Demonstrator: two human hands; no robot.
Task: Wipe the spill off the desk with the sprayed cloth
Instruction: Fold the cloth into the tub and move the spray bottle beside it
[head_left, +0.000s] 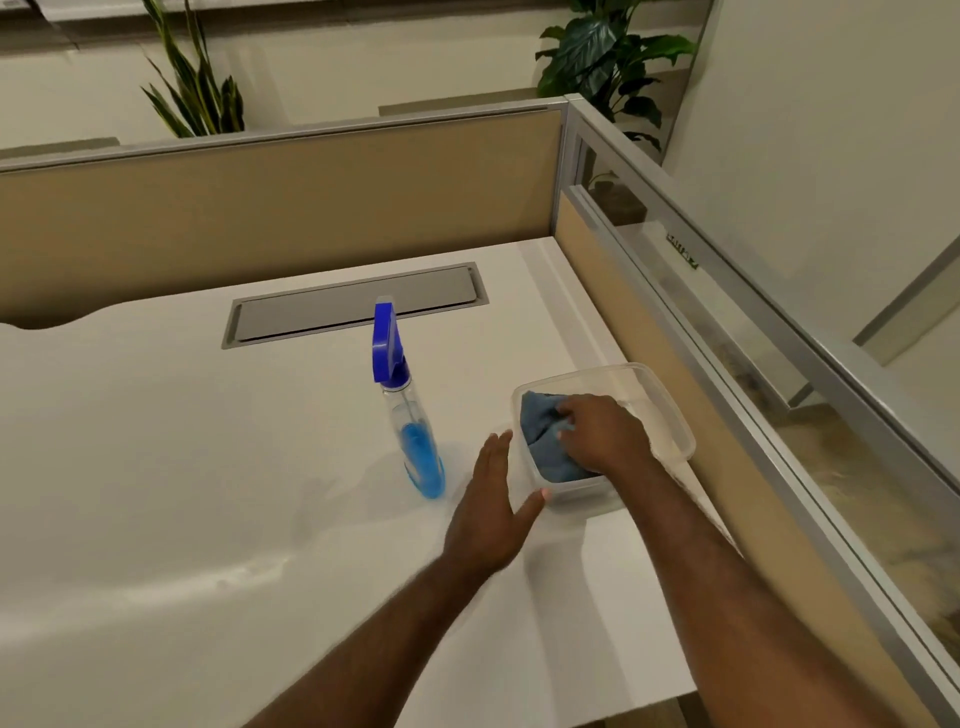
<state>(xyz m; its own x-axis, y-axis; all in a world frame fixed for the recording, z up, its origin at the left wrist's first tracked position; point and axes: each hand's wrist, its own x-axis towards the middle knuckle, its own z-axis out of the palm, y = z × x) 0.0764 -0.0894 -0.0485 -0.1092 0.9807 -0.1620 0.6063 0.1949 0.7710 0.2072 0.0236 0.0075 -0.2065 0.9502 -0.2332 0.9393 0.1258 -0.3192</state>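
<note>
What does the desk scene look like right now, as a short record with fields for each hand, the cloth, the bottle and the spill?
right hand: inside the clear plastic container, fingers closing on the blue cloth
left hand: open, flat against the container's near left side
blue cloth: bunched up in the container, not yet lifted out
spray bottle: upright on the white desk, left of the container, blue liquid in its lower part
spill: faint wet streak on the desk, left of the hands, not yet wiped

- Warm, even indoor light; the source itself is out of frame.
- A pale sheen streaks the white desk top (156, 467) at lower left.
- Soft shadows lie under both forearms.
- Partition lines bow toward the frame edges.
- Slight motion blur softens the left hand (493, 514).
</note>
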